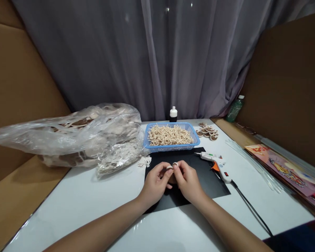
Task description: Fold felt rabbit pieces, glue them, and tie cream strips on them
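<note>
Above the black mat (212, 189), my left hand (156, 182) and my right hand (188, 180) are close together, thumbs and fingers pinching a small brown-and-white round piece (172, 179). White edges of it show at both fingertips; the fingers hide most of its shape. A white glue gun (217, 165) with an orange trigger lies to the right of my right hand, its nozzle pointing left. Beyond my hands, a blue basket (170, 148) holds many thin, pale stick-like pieces (170, 135). Small white cut-outs (145, 161) lie left of the mat.
Large clear plastic bags (94, 136) of brown-and-white pieces fill the left side. A pile of round brown pieces (208, 132) and a white-capped bottle (173, 113) stand at the back. Glue sticks (259, 168), a picture book (286, 168) and a green bottle (235, 109) are right.
</note>
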The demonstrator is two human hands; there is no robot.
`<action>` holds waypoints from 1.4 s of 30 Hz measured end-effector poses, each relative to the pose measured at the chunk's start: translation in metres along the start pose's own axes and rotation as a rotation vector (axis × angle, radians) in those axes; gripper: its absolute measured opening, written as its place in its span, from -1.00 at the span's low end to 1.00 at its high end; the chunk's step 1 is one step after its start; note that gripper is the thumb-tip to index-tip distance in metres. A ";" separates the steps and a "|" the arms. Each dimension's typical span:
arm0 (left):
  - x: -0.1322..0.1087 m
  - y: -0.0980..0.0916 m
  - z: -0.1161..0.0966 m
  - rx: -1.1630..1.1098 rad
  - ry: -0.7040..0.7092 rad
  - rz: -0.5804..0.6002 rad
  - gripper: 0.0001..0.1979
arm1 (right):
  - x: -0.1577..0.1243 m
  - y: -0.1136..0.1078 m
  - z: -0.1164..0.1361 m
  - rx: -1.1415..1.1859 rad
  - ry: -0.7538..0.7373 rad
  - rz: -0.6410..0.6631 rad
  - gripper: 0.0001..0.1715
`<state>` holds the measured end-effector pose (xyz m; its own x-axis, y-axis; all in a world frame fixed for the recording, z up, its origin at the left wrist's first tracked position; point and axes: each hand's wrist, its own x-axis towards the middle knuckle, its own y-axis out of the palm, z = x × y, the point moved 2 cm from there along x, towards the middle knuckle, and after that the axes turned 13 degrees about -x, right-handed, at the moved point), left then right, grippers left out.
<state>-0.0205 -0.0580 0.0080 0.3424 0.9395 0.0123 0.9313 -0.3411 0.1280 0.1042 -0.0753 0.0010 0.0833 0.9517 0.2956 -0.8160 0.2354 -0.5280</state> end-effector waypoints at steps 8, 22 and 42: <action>0.002 0.000 0.003 -0.316 -0.229 0.041 -0.75 | -0.002 0.007 -0.005 0.033 -0.069 0.021 -0.74; 0.003 -0.010 0.006 -0.371 -0.185 0.141 -0.50 | -0.001 0.014 -0.020 0.212 -0.011 0.023 -0.72; 0.013 -0.018 0.004 -0.310 -0.327 -0.080 -0.73 | -0.022 -0.140 -0.111 -1.036 0.388 0.120 -0.48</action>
<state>-0.0322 -0.0401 0.0019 0.3382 0.8859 -0.3175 0.8923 -0.1947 0.4073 0.2803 -0.1078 -0.0201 0.3572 0.9337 0.0249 0.0266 0.0165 -0.9995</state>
